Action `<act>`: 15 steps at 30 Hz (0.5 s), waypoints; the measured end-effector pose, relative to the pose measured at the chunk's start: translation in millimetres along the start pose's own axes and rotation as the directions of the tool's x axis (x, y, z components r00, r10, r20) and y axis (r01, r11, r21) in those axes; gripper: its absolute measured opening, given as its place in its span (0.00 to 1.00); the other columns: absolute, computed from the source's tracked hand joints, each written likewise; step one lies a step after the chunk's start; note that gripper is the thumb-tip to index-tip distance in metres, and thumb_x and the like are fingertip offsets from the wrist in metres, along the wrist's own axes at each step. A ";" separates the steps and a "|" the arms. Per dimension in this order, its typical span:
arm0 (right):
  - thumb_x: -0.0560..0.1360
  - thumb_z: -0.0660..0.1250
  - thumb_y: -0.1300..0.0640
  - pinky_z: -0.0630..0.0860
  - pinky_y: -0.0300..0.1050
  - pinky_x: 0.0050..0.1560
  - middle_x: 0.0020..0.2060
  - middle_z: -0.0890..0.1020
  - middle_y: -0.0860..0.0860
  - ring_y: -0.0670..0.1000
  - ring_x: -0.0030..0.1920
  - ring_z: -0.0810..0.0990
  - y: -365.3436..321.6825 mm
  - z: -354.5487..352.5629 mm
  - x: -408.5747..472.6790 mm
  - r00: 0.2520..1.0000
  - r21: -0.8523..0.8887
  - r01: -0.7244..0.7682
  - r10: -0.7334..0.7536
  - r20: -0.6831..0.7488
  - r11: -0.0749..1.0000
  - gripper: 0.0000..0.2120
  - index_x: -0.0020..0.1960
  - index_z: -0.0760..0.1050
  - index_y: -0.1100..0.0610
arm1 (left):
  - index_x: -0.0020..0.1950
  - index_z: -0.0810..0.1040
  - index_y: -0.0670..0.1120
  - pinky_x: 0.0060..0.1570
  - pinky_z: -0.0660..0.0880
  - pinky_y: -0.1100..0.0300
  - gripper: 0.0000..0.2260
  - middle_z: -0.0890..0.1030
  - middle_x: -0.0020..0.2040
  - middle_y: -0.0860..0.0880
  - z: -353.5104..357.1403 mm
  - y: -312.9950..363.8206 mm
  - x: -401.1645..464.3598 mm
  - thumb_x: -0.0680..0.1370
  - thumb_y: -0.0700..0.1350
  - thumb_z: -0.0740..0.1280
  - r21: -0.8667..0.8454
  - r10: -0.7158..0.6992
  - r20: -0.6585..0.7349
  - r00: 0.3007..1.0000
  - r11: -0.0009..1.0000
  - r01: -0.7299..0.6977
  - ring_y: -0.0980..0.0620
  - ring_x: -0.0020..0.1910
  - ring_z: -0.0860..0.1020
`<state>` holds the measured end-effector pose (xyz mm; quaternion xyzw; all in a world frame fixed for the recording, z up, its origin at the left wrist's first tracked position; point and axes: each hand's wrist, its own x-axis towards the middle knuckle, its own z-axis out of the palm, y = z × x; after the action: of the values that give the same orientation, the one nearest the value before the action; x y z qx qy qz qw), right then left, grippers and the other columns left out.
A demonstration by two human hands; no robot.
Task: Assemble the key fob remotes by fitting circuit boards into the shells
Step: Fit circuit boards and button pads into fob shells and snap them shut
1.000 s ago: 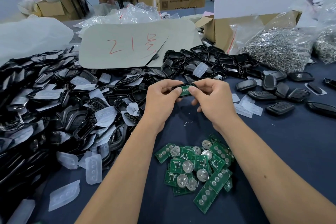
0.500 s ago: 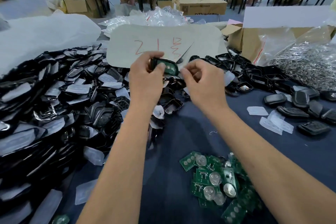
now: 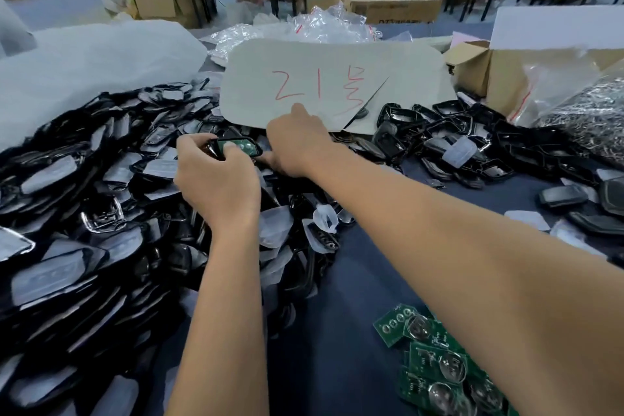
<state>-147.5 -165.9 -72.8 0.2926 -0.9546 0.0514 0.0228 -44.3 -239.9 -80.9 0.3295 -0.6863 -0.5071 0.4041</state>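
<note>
1. Behind the work area a warehouse floor shows folding-table legs and cardboard boxes (image 3: 395, 5); all of it is blurred.
2. Head view, surface: the table (image 3: 354, 297) carries a dark blue cloth; a large heap of black shells (image 3: 84, 213) with translucent button pads covers its left side and runs across the far edge.
3. At the back, a pale card (image 3: 331, 84) with red handwriting lies on top of the heap; to its right stands an open carton (image 3: 499, 74) beside a clear bag of small metal parts (image 3: 587, 111).
4. Near the lower right, a pile of green circuit boards (image 3: 435, 365) with coin cells lies on the cloth; the right forearm crosses just above it.
5. The left hand (image 3: 216, 179) is raised over the heap, fingers and thumb curled round a black shell (image 3: 233, 147) with a green board seated in it.
6. The right hand (image 3: 297, 142) reaches into the heap just beside that shell; its fingers point down and away, so I cannot tell whether it has hold of anything.
7. Finished black fobs (image 3: 564, 196) lie at the right edge.
</note>
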 end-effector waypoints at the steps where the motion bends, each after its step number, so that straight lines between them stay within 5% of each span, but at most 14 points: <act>1: 0.81 0.64 0.41 0.67 0.53 0.56 0.59 0.79 0.57 0.60 0.68 0.67 -3.1 2.9 2.3 1.000 0.000 -0.011 0.011 0.005 1.000 0.15 0.54 0.75 0.53 | 0.54 0.77 0.47 0.38 0.72 0.73 0.06 0.75 0.42 0.58 0.3 0.6 1.7 0.78 0.40 0.68 -0.041 -0.038 -0.003 0.999 0.998 0.038 0.62 0.37 0.75; 3: 0.81 0.65 0.41 0.69 0.55 0.62 0.62 0.76 0.57 0.61 0.70 0.65 -7.7 7.2 4.2 0.999 0.012 -0.038 0.038 0.019 0.999 0.19 0.62 0.76 0.55 | 0.50 0.77 0.48 0.50 0.81 0.56 0.05 0.81 0.46 0.51 0.8 0.7 5.0 0.75 0.41 0.68 -0.156 -0.148 0.008 0.989 0.977 0.147 0.51 0.43 0.82; 5: 0.82 0.65 0.44 0.69 0.56 0.64 0.64 0.75 0.58 0.61 0.70 0.64 -10.6 9.2 4.2 0.998 0.017 -0.055 0.054 0.012 0.998 0.20 0.67 0.75 0.57 | 0.46 0.76 0.50 0.52 0.82 0.42 0.04 0.84 0.50 0.43 1.8 2.0 5.5 0.72 0.43 0.67 -0.234 -0.216 0.018 0.976 0.948 0.214 0.40 0.48 0.84; 10: 0.80 0.66 0.58 0.70 0.52 0.57 0.61 0.77 0.57 0.60 0.68 0.67 -16.6 12.4 -0.1 0.995 -0.061 -0.021 0.015 -0.096 0.998 0.11 0.62 0.76 0.57 | 0.45 0.76 0.52 0.47 0.82 0.40 0.06 0.84 0.50 0.42 -0.7 4.1 -0.5 0.70 0.44 0.66 -0.269 -0.231 0.024 0.973 0.935 0.229 0.37 0.46 0.84; 15: 0.80 0.66 0.58 0.67 0.52 0.51 0.56 0.80 0.56 0.59 0.63 0.72 -6.9 12.3 -16.2 0.984 -0.089 -0.015 -0.001 -0.177 0.996 0.04 0.54 0.76 0.55 | 0.45 0.76 0.51 0.47 0.82 0.38 0.05 0.84 0.51 0.39 -0.4 1.3 2.5 0.70 0.44 0.67 -0.293 -0.234 0.026 0.972 0.928 0.231 0.36 0.46 0.83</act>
<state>-130.4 -163.9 -85.6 0.2820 -0.9512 0.0342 0.1204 -45.2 -241.8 -79.0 0.3469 -0.5575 -0.6463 0.3888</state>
